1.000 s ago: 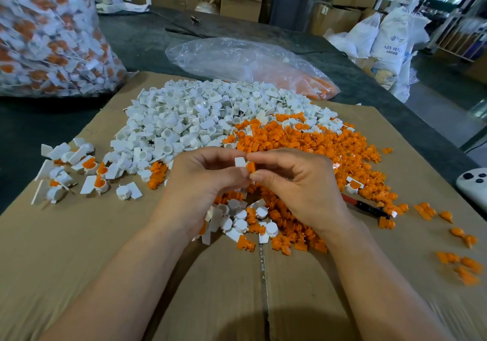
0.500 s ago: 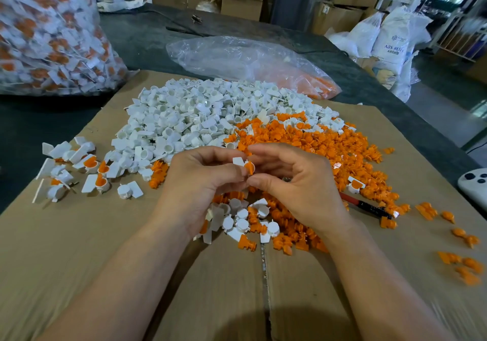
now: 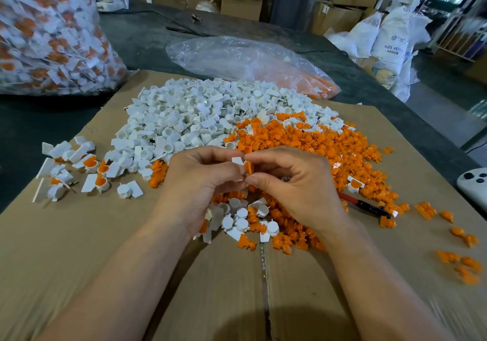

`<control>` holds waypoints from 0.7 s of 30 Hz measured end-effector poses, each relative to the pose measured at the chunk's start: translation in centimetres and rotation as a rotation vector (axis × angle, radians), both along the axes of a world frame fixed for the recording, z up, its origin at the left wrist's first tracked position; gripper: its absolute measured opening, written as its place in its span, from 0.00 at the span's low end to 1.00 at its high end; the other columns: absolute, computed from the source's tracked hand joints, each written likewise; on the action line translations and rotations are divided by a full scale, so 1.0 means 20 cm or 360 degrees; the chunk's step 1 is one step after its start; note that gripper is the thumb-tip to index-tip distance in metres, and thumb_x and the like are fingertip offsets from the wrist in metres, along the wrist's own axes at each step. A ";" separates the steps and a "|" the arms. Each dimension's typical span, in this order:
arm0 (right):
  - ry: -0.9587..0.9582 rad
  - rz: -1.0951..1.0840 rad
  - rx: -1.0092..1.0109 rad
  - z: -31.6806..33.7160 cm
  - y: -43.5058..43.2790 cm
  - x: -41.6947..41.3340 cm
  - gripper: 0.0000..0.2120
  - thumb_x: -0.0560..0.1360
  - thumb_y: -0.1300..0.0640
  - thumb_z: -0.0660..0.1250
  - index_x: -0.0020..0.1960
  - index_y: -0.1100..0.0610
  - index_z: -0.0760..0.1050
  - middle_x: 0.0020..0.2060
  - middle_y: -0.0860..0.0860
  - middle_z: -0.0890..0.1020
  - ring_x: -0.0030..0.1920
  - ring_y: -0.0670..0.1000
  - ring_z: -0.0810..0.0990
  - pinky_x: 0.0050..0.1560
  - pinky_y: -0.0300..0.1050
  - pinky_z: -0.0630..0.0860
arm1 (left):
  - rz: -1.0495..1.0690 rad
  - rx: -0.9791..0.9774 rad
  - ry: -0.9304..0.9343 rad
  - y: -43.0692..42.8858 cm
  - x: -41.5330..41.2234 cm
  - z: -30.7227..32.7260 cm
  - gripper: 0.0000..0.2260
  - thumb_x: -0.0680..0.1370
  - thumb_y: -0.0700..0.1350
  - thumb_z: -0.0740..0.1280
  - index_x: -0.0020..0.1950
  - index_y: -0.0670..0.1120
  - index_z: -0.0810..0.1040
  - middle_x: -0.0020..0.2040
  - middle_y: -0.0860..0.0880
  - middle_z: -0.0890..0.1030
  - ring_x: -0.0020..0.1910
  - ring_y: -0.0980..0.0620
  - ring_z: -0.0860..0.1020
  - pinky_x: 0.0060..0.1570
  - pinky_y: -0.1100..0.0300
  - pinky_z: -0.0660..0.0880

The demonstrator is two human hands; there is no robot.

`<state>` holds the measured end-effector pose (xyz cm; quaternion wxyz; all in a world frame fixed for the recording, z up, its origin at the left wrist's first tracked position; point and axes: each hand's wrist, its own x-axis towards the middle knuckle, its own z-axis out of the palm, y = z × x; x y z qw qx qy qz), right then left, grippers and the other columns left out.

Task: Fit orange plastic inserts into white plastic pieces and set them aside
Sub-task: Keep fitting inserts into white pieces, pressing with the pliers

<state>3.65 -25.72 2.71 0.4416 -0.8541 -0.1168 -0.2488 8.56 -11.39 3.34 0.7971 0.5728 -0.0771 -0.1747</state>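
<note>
My left hand (image 3: 200,182) pinches a white plastic piece (image 3: 238,160) by its flat tab. My right hand (image 3: 295,185) presses an orange insert (image 3: 248,167) against it, fingertips of both hands touching over the middle of the cardboard. Behind the hands spreads a big heap of white pieces (image 3: 200,114), and to its right a heap of orange inserts (image 3: 324,145). At the left lies a small group of fitted pieces (image 3: 76,166), white with orange inside. More loose white and orange parts (image 3: 250,222) lie under my wrists.
Everything rests on a flat cardboard sheet (image 3: 79,248) on a dark table. A full bag of fitted pieces (image 3: 50,32) stands at the back left, a nearly flat clear bag (image 3: 245,61) behind the heaps. A red-black pen (image 3: 366,206) and a white controller (image 3: 474,187) lie at the right.
Both hands have lifted slightly and drawn closer together. The orange insert sits deeper against the white piece than a second ago.
</note>
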 end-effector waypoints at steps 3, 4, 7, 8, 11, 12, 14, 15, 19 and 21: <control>0.0053 -0.0011 0.0076 0.00 -0.01 0.00 0.20 0.67 0.64 0.73 0.55 0.47 0.74 0.44 0.41 0.80 0.45 0.41 0.81 0.46 0.33 0.77 | 0.0011 -0.0015 0.0007 0.00 0.00 0.00 0.09 0.66 0.28 0.69 0.34 0.41 0.80 0.29 0.45 0.81 0.27 0.51 0.80 0.28 0.65 0.77; 0.0067 -0.0028 0.0080 0.01 -0.01 0.00 0.21 0.67 0.64 0.73 0.55 0.46 0.74 0.44 0.41 0.80 0.45 0.42 0.81 0.47 0.34 0.77 | 0.0014 -0.0019 0.0007 0.00 0.00 0.00 0.08 0.66 0.27 0.69 0.35 0.40 0.80 0.29 0.46 0.81 0.27 0.51 0.80 0.28 0.65 0.77; 0.0065 -0.0066 0.0044 0.01 -0.02 0.00 0.20 0.67 0.63 0.73 0.55 0.50 0.75 0.44 0.45 0.81 0.45 0.44 0.81 0.47 0.37 0.78 | 0.0010 -0.0026 0.0011 0.00 0.01 0.00 0.08 0.66 0.27 0.69 0.36 0.40 0.79 0.28 0.46 0.81 0.27 0.51 0.80 0.28 0.65 0.77; 0.0063 -0.0062 0.0043 0.01 -0.01 -0.01 0.19 0.67 0.64 0.73 0.55 0.51 0.76 0.44 0.46 0.82 0.44 0.44 0.81 0.47 0.39 0.79 | 0.0005 -0.0028 0.0014 0.00 0.01 0.00 0.08 0.66 0.27 0.69 0.36 0.40 0.79 0.29 0.46 0.81 0.27 0.51 0.80 0.28 0.65 0.77; 0.0064 -0.0031 0.0025 0.02 -0.01 -0.01 0.17 0.68 0.64 0.73 0.54 0.51 0.77 0.44 0.50 0.83 0.43 0.46 0.82 0.45 0.43 0.79 | -0.0005 -0.0046 0.0030 0.00 0.00 0.00 0.08 0.66 0.28 0.69 0.36 0.40 0.79 0.30 0.45 0.81 0.27 0.52 0.80 0.27 0.66 0.76; 0.0070 -0.0028 0.0014 0.02 -0.01 -0.01 0.17 0.68 0.63 0.72 0.54 0.51 0.77 0.44 0.51 0.83 0.43 0.47 0.82 0.45 0.44 0.79 | -0.0006 -0.0052 0.0041 0.00 0.01 0.00 0.08 0.66 0.28 0.69 0.36 0.40 0.79 0.30 0.45 0.81 0.26 0.52 0.79 0.27 0.66 0.76; 0.0092 -0.0037 0.0013 0.02 -0.01 -0.01 0.16 0.68 0.63 0.73 0.53 0.51 0.78 0.43 0.51 0.83 0.43 0.47 0.82 0.45 0.45 0.79 | -0.0003 -0.0064 0.0065 0.00 0.01 0.00 0.08 0.66 0.28 0.69 0.36 0.40 0.79 0.29 0.45 0.81 0.26 0.52 0.80 0.27 0.66 0.76; 0.0101 -0.0047 0.0018 0.02 -0.01 -0.01 0.16 0.68 0.63 0.73 0.52 0.50 0.78 0.43 0.50 0.83 0.43 0.47 0.82 0.46 0.44 0.79 | -0.0002 -0.0068 0.0075 0.00 0.01 0.00 0.08 0.67 0.27 0.68 0.37 0.40 0.78 0.29 0.45 0.81 0.26 0.52 0.80 0.26 0.66 0.76; 0.0098 -0.0069 0.0004 0.02 -0.01 -0.01 0.17 0.67 0.64 0.73 0.51 0.47 0.77 0.42 0.48 0.83 0.43 0.46 0.82 0.45 0.44 0.79 | -0.0001 -0.0079 0.0096 0.00 0.01 0.00 0.08 0.67 0.27 0.68 0.37 0.39 0.78 0.29 0.45 0.82 0.26 0.51 0.80 0.26 0.66 0.76; 0.0100 -0.0065 -0.0005 0.03 0.00 -0.01 0.16 0.67 0.64 0.73 0.50 0.48 0.77 0.42 0.50 0.83 0.43 0.46 0.82 0.45 0.44 0.80 | 0.0001 -0.0084 0.0102 0.00 0.01 0.00 0.08 0.67 0.27 0.68 0.37 0.39 0.78 0.29 0.45 0.81 0.26 0.52 0.80 0.26 0.66 0.76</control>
